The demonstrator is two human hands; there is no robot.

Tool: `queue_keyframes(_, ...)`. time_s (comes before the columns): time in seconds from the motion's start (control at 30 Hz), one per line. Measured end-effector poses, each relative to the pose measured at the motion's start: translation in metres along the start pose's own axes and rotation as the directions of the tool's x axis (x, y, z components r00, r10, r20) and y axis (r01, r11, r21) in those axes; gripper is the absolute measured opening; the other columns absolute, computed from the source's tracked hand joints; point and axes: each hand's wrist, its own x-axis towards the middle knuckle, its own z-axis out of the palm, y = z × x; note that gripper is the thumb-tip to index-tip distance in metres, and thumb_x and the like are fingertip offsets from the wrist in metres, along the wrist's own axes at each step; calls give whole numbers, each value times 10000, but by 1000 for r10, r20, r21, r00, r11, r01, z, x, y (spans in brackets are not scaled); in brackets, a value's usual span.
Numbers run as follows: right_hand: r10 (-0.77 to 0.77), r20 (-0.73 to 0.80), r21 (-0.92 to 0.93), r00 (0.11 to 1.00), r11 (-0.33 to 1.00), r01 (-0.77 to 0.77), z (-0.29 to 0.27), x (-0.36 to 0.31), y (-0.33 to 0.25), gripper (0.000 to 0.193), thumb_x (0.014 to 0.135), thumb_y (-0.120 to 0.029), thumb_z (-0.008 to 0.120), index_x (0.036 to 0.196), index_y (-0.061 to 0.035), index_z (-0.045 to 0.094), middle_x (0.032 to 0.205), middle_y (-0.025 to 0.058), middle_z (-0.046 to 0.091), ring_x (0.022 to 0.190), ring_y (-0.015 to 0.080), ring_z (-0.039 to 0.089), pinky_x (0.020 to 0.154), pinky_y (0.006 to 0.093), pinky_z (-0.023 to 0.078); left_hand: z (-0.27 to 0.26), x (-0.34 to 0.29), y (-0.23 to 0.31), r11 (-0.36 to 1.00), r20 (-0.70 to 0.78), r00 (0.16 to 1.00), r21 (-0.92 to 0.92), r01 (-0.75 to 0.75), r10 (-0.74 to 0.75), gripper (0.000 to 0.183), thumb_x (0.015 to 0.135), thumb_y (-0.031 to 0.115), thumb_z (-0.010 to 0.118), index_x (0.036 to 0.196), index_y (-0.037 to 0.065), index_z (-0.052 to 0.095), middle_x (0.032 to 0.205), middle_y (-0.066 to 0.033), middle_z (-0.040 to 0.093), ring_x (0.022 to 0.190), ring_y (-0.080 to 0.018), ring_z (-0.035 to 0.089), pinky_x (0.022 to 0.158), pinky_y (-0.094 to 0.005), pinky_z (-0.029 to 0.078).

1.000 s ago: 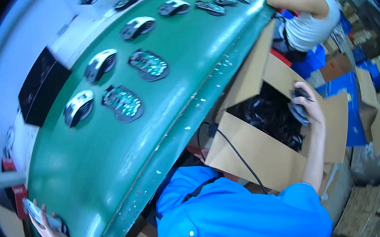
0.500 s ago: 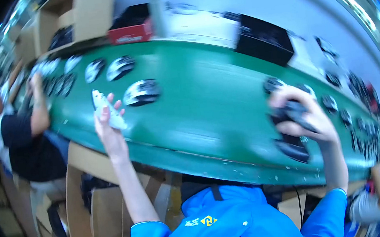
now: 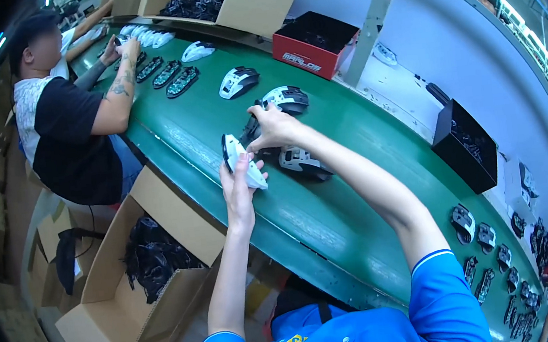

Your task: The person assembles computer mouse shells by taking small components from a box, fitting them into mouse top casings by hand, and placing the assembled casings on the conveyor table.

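Observation:
My left hand (image 3: 241, 191) is closed around a white computer mouse shell (image 3: 240, 161), tilted on its side above the near edge of the green belt. Close beside it, my right hand (image 3: 277, 129) reaches across from the right, its fingers curled on a dark mouse part (image 3: 252, 130). The palm and fingers hide much of that part. Just beyond my right hand lies a white-and-black mouse (image 3: 286, 100), and another mouse (image 3: 303, 161) sits under my right wrist, partly covered by it. Farther left along the belt rests a third mouse (image 3: 238, 82).
The green belt (image 3: 362, 235) runs from far left to near right, with several mouse parts (image 3: 486, 236) at its right end. Circuit-bearing bases (image 3: 183, 82) lie near a co-worker (image 3: 71, 113). A red-fronted box (image 3: 314, 48), black box (image 3: 466, 146) and open carton (image 3: 111, 318) stand around.
The view has swung left. My right hand has crossed leftward with the dark mouse part, from far apart to right beside my left hand, which still holds the white shell.

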Motion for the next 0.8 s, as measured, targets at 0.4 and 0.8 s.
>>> queue_keyframes(0.4,41,293,108,955,991,-76,-75,-12,25,661,738,-165,744,1319,-46,452,935,158,676,662,201,685,504,312,575,-6,19,11,999,94,996,53,3,-8,551,904,404,555,1257,34,348,1168,-164,530,1013,-240,598,716,-367,573)
queue_keyframes(0.8,-102,16,795,995,604,49,-125,-125,65,347,825,-295,673,1044,-26,664,1022,90,617,784,102,592,506,213,501,18,-26,33,968,251,946,-95,233,-204,716,858,354,632,1433,204,233,998,-47,484,615,-57,480,358,-161,280)
